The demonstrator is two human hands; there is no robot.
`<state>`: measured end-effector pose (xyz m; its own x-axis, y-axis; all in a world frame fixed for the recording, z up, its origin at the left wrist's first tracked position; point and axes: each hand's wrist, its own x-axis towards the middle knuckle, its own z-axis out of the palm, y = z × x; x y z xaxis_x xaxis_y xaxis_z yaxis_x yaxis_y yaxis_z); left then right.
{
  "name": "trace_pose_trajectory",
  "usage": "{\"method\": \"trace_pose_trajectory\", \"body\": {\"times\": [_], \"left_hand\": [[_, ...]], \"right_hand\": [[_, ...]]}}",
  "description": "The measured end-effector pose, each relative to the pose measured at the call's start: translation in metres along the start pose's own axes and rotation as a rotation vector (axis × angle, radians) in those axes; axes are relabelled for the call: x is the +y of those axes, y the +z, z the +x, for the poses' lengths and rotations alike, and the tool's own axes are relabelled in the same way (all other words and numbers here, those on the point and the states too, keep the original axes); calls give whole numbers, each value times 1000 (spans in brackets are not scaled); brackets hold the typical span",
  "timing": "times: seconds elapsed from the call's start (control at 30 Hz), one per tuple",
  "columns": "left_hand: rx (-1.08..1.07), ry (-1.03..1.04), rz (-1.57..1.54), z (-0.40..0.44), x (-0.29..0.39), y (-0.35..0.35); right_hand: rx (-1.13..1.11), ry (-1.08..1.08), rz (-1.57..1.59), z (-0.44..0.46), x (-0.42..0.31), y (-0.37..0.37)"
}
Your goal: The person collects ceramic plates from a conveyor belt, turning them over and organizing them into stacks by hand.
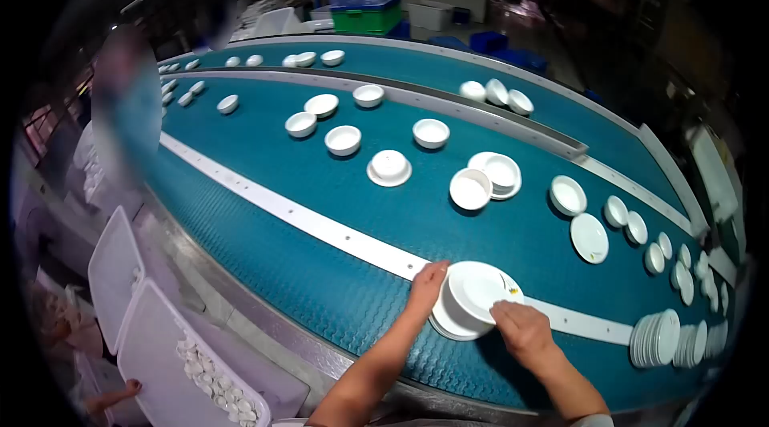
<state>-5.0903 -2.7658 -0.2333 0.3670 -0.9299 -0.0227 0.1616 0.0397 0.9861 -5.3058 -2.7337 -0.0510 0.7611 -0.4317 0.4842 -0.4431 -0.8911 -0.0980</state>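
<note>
White plates (479,291) lie in a small stack near the belt's front, the top one tilted and shifted to the right, with a small yellow-green mark at its edge. My left hand (428,287) is closed on the left rim of the stacked plates. At the right, my right hand (525,331) pinches the top plate's near right edge. Under the plates are the teal belt (336,291) and a white divider strip (372,251). The undersides of the plates are hidden.
White bowls (431,133) and a loose plate (589,238) sit on the belt beyond the strip. Plate stacks (655,339) stand at the right. A metal edge (320,355) runs along the front. Bins (180,355) and a person's hand (120,396) are at lower left.
</note>
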Motion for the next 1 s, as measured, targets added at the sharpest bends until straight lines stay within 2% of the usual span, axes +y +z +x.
{"method": "trace_pose_trajectory", "body": {"times": [0.03,0.07,0.1,0.13,0.17,0.2,0.23,0.27,0.3,0.37,0.4,0.43,0.5,0.53,0.6,0.63,0.67,0.73,0.8,0.87,0.9,0.93,0.97,1.0], "left_hand": [[8,-312,-370,-13,35,4],[-13,-341,-471,-13,29,-2],[-6,-411,-327,-19,39,3],[-16,17,52,-21,16,11],[-117,122,371,-30,38,10],[-171,109,417,-42,59,11],[-151,208,496,-44,38,15],[-148,261,493,-46,35,16],[-153,231,493,-45,40,21],[-95,199,447,-42,30,25],[-66,208,421,-41,29,27],[43,274,399,-37,16,34],[116,274,451,-23,-7,49],[114,333,581,-24,-16,51],[57,299,582,-18,-12,58],[25,292,582,-13,-9,61],[121,401,611,-12,-22,67],[101,358,571,-20,-3,65],[67,314,583,-25,16,62],[18,259,656,-31,29,59],[37,219,602,-34,35,60],[52,181,548,-34,39,62],[68,147,498,-33,45,61],[13,63,535,-34,54,55]], "right_hand": [[-112,-58,53,-2,-3,-1],[-288,-89,271,13,-4,-11],[-422,-10,527,14,15,-9],[-349,159,502,21,31,-9],[-259,173,155,32,69,17],[-257,176,56,57,105,35],[-242,338,33,64,169,95],[-270,277,-91,86,194,124],[-230,184,-132,91,238,167],[-252,196,-177,132,253,193],[-140,118,-206,145,265,211],[-120,86,-195,161,265,218],[-88,12,-169,189,262,228],[-117,64,-84,192,257,234],[-152,165,75,207,261,247],[-150,140,11,208,265,249],[-149,118,-56,202,270,250],[-87,49,-111,181,270,228],[31,123,156,144,271,190],[-151,517,368,119,261,125],[176,722,936,88,293,135],[201,842,930,103,164,44],[195,872,893,76,173,35],[92,785,771,44,183,25]]}}
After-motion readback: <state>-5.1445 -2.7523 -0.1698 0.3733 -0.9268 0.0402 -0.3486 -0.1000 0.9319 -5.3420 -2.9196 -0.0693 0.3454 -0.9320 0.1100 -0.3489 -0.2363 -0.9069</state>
